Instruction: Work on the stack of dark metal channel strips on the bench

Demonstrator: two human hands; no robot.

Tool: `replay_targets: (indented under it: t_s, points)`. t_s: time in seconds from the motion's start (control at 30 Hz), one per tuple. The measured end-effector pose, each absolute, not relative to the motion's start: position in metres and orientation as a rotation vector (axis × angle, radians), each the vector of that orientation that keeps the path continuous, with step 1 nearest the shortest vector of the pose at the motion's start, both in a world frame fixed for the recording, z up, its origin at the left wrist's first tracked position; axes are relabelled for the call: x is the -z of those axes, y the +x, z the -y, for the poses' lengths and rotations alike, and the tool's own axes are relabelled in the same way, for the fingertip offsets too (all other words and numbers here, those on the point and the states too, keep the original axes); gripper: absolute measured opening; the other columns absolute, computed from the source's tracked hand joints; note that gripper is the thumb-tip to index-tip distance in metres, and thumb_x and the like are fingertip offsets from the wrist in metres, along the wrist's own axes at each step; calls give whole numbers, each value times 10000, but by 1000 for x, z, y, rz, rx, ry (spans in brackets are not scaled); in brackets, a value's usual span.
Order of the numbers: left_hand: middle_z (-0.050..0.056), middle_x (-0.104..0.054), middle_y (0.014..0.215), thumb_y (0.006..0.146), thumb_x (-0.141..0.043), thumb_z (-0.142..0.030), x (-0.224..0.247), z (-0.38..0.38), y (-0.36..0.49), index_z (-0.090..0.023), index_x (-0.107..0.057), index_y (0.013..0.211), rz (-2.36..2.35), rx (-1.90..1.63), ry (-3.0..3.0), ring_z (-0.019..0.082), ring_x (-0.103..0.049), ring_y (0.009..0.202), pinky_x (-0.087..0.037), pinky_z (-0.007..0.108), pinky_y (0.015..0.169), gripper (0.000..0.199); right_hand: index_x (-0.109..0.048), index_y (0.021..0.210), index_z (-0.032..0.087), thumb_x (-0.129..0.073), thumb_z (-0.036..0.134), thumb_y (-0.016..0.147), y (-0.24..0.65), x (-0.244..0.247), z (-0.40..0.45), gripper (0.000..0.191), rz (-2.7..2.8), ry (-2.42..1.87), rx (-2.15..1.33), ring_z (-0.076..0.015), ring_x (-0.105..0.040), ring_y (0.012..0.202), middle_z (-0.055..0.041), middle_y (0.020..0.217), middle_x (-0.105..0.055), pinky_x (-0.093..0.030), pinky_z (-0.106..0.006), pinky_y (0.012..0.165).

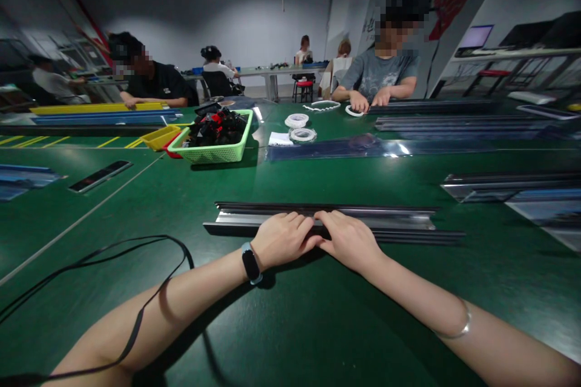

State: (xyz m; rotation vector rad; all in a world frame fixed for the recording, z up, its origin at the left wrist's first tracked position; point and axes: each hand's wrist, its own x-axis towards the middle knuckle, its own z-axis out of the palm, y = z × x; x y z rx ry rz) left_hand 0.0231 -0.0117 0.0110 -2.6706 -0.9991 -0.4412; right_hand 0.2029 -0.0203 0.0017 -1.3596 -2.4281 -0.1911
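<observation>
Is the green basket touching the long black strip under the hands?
Apart. The head view shows green tabletop between the near side of the green basket and the long black strip.

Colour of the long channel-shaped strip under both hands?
The long channel-shaped strip has black outer edges and a silvery-grey inside; best seen in the head view.

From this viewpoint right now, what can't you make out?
All in the head view:
Black channel: middle partly hidden by the left hand and right hand.
Green basket: floor hidden under heaped black and red parts.
Dark profile at right: right end cut off by the picture's edge.
Lit monitor: screen too small to read.
</observation>
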Motion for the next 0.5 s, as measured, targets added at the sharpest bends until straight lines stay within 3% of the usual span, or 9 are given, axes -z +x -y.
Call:
replay_targets:
  t_s: [0.2,0.5]
  points:
    - [38,-539,756,857,-300,-456,-12,11,24,-151,-491,905,989,435,-2672,148,-523,726,-407,281,646,362,-467,1009,188,-556,314,741,204,0,20,309,2420,-1288,163,-152,-525,836,-23,907,-572,-369,-253,711]
    - [27,-529,721,858,-308,-420,-12,11,24,-159,-482,824,995,410,-2669,142,-513,679,-382,281,608,316,-480,803,180,-559,312,728,200,-6,19,171,2531,-1291,270,-165,-491,735,-18,752,-537,-318,-274,634]
